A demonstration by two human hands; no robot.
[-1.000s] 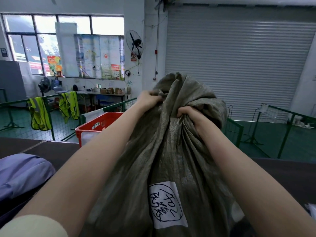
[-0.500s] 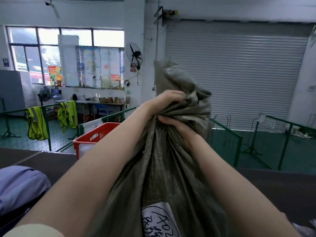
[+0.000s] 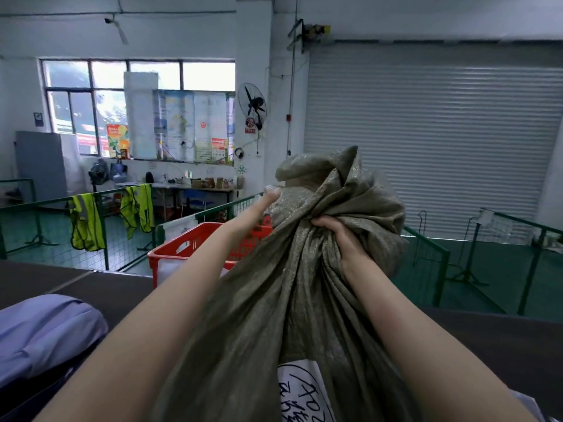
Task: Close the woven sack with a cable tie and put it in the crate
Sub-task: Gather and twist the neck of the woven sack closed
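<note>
Nearest, a soft lilac bundle (image 3: 45, 333) lies at the left on the dark tabletop (image 3: 502, 339), beside the sack (image 3: 292, 300) (coarse olive weave, a white handwritten label low on its front). The right hand (image 3: 338, 231) is clenched round its gathered neck, while the left hand (image 3: 268, 197) reaches behind the crumpled top, its grip hidden. Beyond stands the red slotted crate (image 3: 182, 249), then green mesh fencing (image 3: 122, 239).
</note>
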